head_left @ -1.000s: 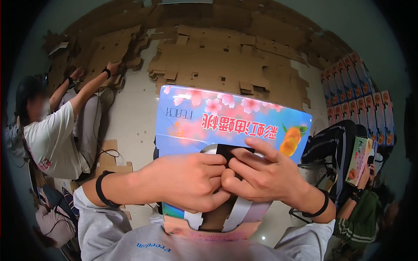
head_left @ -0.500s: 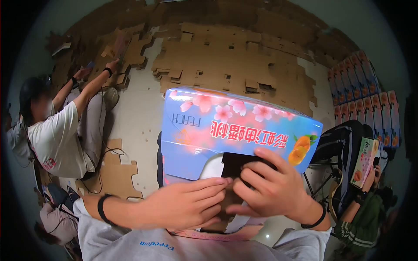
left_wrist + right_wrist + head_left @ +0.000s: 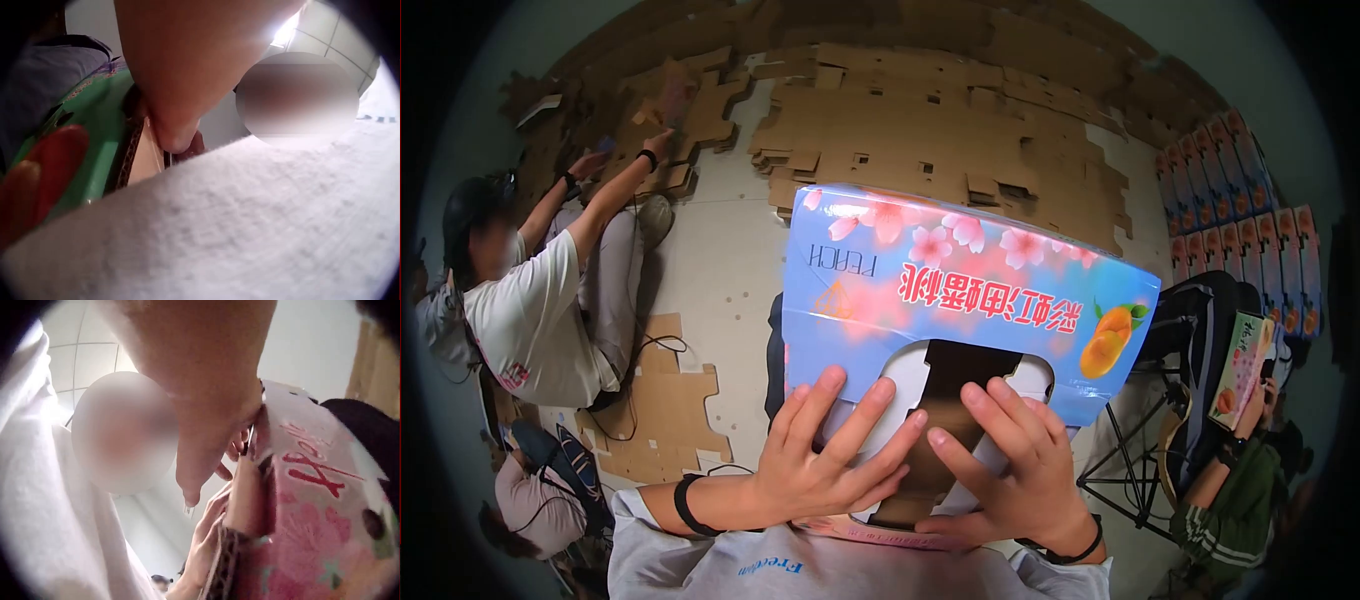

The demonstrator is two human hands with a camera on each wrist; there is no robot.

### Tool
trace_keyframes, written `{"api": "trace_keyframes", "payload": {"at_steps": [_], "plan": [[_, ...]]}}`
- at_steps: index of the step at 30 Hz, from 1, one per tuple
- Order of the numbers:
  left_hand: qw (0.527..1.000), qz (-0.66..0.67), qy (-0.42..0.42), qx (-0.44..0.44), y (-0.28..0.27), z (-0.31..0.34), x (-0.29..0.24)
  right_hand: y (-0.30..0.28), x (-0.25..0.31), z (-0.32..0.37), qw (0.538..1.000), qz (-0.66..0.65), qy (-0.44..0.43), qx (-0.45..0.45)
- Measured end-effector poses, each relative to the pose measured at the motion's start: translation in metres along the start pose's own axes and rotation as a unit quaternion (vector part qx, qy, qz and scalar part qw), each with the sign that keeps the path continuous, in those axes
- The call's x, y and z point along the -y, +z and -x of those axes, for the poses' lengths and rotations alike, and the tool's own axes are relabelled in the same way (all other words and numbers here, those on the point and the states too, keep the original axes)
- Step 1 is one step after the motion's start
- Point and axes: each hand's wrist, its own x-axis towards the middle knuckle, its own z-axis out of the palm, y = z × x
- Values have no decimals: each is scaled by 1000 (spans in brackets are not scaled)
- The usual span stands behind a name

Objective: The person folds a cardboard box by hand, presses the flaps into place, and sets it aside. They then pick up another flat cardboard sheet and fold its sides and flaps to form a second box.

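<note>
A printed blue and pink carton (image 3: 870, 300) with an opening in its top stands before the wearer in the head view. My left hand (image 3: 835, 450) lies with spread, fairly straight fingers over the white flap at the opening's left. On the opening's right side, my right hand (image 3: 1010, 460) has its fingers extended over the other white flap. The left wrist view shows the carton's green side (image 3: 100, 144) beside the hand. In the right wrist view, the right hand (image 3: 212, 412) is above the carton's pink side (image 3: 306, 531). Fingertip contact is hard to tell.
Flattened cardboard (image 3: 940, 130) covers the floor ahead. A seated person (image 3: 530, 290) is at the left; another person's arm (image 3: 1230, 440) at the right holds a green and pink box (image 3: 1242, 370). Rows of printed boxes (image 3: 1240, 255) stand at the right, near a black metal stand (image 3: 1135, 480).
The hands have moved apart from the middle of the opening and their fingers have spread. More of the opening and the right white flap shows. The carton has shifted slightly right.
</note>
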Motion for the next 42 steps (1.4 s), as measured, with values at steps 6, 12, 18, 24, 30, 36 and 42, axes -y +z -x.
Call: {"api": "trace_keyframes", "payload": {"at_steps": [6,12,18,24,30,36,42], "plan": [[957,264,-69,-102,9,28,24,-16,-47,36,951,-277,-58,-125],[703,608,-363,-67,18,18,16,31,-76,119,863,-386,257,-202],[658,726,-190,-56,37,-46,5,49,-86,174,706,-546,418,-170],[885,463,-42,9,53,-90,29,52,-140,171,486,-644,413,-422],[988,154,-17,-4,72,-72,72,115,-190,178,387,-695,483,-366],[986,164,-22,-16,73,-73,87,218,-224,162,49,-655,562,-502],[988,152,-22,-15,73,-75,84,342,-279,170,281,-571,631,-444]]}}
